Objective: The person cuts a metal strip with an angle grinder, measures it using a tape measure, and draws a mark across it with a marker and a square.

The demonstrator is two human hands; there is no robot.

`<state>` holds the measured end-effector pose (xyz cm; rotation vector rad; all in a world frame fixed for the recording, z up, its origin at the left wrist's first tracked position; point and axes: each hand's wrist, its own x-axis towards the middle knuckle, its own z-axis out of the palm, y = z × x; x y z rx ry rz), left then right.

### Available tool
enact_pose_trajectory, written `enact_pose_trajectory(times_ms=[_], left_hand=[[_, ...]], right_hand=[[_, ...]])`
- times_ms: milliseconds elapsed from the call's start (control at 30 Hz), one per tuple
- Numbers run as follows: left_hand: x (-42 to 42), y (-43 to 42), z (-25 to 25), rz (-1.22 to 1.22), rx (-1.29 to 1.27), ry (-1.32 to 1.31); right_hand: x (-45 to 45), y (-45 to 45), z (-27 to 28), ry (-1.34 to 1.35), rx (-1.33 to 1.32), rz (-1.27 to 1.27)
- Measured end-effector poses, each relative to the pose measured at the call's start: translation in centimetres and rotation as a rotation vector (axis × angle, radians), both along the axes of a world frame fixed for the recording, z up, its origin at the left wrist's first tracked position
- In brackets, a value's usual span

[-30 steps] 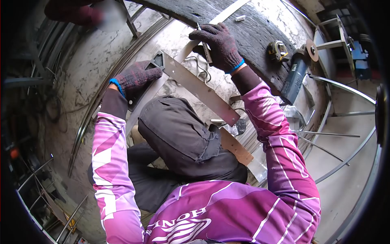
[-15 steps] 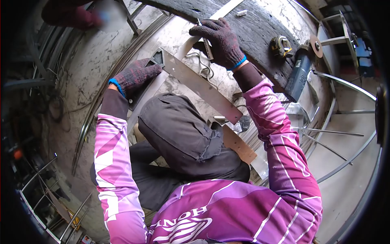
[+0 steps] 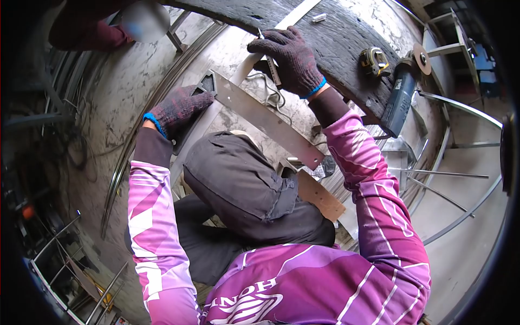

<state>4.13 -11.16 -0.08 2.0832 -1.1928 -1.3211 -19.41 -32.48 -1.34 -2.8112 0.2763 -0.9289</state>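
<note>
Both hands wear dark knitted gloves with blue cuffs. My left hand (image 3: pixel 180 107) is closed on the handle end of a metal square (image 3: pixel 265 120), whose wide blade slants down to the right above my knee. A pale flat metal strip (image 3: pixel 297 15) runs from the dark wooden plank past my right hand and under the square. My right hand (image 3: pixel 291 58) is closed round a slim marker (image 3: pixel 274 71), its tip pointing up, with the fingers at the strip.
On the plank (image 3: pixel 346 40) lie a tape measure (image 3: pixel 375 62), a small white piece (image 3: pixel 319 18) and an angle grinder (image 3: pixel 401 95) with a disc. Long metal rods (image 3: pixel 153 89) lie on the floor at left. Another person's sleeve (image 3: pixel 89 30) shows at upper left.
The square and my left hand have shifted slightly down in view. The other person's arm at upper left has moved a little. Both grips stay the same.
</note>
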Motion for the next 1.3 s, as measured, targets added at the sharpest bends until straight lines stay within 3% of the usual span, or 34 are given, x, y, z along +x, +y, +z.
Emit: enact_pose_trajectory(times_ms=[133, 400, 1300], left_hand=[[0.0, -0.1, 0.4, -0.177, -0.111, -0.136], [-0.6, -0.3, 1.2, -0.012, 0.004, 0.004], [-0.8, -0.3, 1.6, -0.011, 0.03, -0.055]], right_hand=[[0.1, 0.0, -0.2, -0.024, -0.007, -0.005], [-0.1, 0.1, -0.3, -0.009, 0.024, -0.025], [0.1, 0.1, -0.3, -0.028, 0.008, -0.025]])
